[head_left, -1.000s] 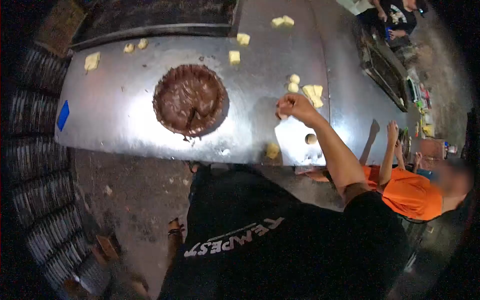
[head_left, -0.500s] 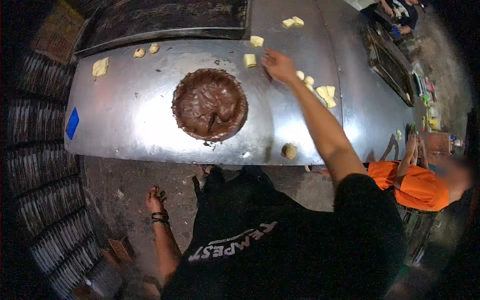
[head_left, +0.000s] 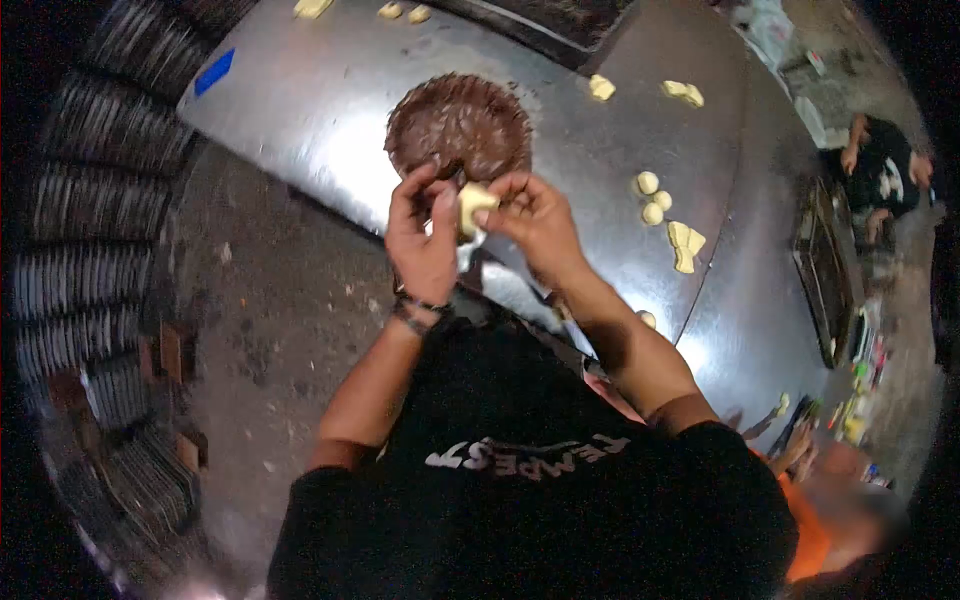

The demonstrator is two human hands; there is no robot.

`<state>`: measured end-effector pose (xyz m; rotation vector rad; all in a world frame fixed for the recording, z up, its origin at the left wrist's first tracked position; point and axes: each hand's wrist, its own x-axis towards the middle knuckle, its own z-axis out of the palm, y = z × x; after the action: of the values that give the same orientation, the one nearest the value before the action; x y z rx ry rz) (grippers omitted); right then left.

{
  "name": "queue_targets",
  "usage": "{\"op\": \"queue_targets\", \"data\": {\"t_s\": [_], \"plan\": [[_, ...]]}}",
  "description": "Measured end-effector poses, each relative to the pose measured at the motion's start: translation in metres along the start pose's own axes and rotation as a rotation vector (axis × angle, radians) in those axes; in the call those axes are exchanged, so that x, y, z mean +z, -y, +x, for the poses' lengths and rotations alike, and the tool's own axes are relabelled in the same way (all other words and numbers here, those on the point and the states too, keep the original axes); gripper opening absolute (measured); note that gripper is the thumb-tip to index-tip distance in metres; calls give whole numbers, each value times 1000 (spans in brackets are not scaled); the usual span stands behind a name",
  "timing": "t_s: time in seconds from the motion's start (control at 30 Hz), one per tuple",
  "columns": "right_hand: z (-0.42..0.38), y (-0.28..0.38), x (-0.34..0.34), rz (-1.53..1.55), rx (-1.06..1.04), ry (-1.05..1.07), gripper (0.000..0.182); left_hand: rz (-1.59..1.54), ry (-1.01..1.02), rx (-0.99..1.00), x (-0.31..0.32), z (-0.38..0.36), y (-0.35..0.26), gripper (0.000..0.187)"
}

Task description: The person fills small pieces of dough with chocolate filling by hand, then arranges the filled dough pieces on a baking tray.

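A flat piece of pale dough (head_left: 475,208) is between my two hands, above the near edge of the metal table (head_left: 570,140). My right hand (head_left: 535,220) pinches its right side between thumb and fingers. At its left edge are the curled fingers and thumb of my left hand (head_left: 425,235), with dark smears on the fingertips. Just beyond the hands sits a round mass of brown chocolate-like paste (head_left: 460,125), notched on its near side. Further right lie dough balls (head_left: 649,183) and a folded dough piece (head_left: 685,245).
More dough pieces (head_left: 601,88) lie toward the back, near a dark tray (head_left: 560,22). A blue rectangle (head_left: 214,72) marks the left end. Another tray (head_left: 828,270) is at right. One person in black (head_left: 885,165) and another in orange (head_left: 808,530) are at right; stacked trays (head_left: 85,250) stand left.
My right hand has come back from the far dough pieces with one of them. My left hand has risen from beside my body to meet it. The view has turned.
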<state>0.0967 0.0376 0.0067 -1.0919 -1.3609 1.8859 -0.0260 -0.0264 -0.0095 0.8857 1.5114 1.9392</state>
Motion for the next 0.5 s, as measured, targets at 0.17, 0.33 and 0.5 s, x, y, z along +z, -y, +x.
{"op": "queue_targets", "data": {"t_s": [0.17,0.33,0.5], "plan": [[-30,-12,12,510,296,417,71,10,220,-223,-34,-23,1,32],[13,1,37,42,403,739,75,212,196,-51,-71,-5,42,55],[87,21,66,-969,-430,157,35,-369,-95,-512,-83,51,72,57]]}}
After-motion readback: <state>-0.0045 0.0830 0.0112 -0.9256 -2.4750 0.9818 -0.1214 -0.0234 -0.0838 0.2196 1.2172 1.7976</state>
